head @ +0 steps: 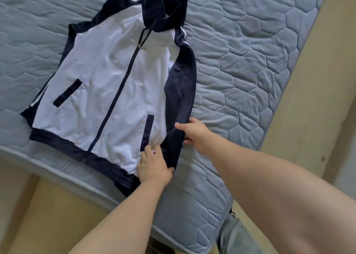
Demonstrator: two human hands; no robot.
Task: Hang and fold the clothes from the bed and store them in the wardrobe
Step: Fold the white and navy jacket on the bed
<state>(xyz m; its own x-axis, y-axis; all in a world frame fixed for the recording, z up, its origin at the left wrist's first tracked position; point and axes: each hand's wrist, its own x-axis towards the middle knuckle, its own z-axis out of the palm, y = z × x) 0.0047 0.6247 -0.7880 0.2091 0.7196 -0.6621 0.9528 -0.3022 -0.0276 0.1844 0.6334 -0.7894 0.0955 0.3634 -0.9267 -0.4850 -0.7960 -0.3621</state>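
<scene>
Our right hand (194, 134) pinches the sleeve (181, 84) edge, thumb on top. Our left hand (154, 165) grips its cuff end, over the jacket (107, 76) spread flat ahead of both hands on the bed (250, 60). The cloth looks light, limp and slippery, so we'd hold it by the seams. To the right is floor (317, 80), and nothing seems in the way.

A blue-grey mattress (250, 60), quilted in hexagons, carries a white-and-navy track jacket (107, 84). It lies flat, front up and zipped, collar toward the far side, hem near the close edge.
</scene>
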